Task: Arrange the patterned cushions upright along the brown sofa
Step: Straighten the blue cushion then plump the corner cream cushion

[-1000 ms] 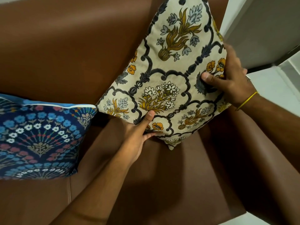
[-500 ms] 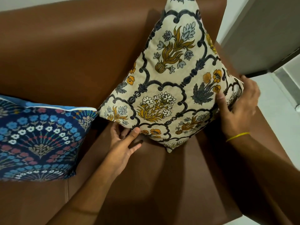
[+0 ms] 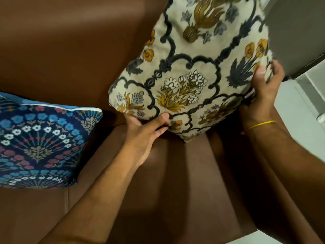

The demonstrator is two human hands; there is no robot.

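A cream cushion point(image 3: 190, 67) with dark scrolls and yellow flowers stands on one corner at the right end of the brown sofa point(image 3: 61, 50), leaning on the backrest. My left hand point(image 3: 147, 131) grips its lower left edge, thumb on the front and fingers behind. My right hand point(image 3: 263, 85) holds its right corner, a yellow band on the wrist. A dark blue cushion point(image 3: 40, 143) with blue, white and red flowers rests upright against the backrest at the left, apart from the cream one.
The sofa's right armrest point(image 3: 284, 199) runs under my right forearm. Beyond it lie a pale floor point(image 3: 292, 110) and a grey panel point(image 3: 295, 32) at the upper right. Bare brown seat point(image 3: 175, 191) lies in front of both cushions.
My left hand has shifted from under the cream cushion to grip its lower left edge. The cushion has risen slightly and come closer, my right hand still on its right corner.
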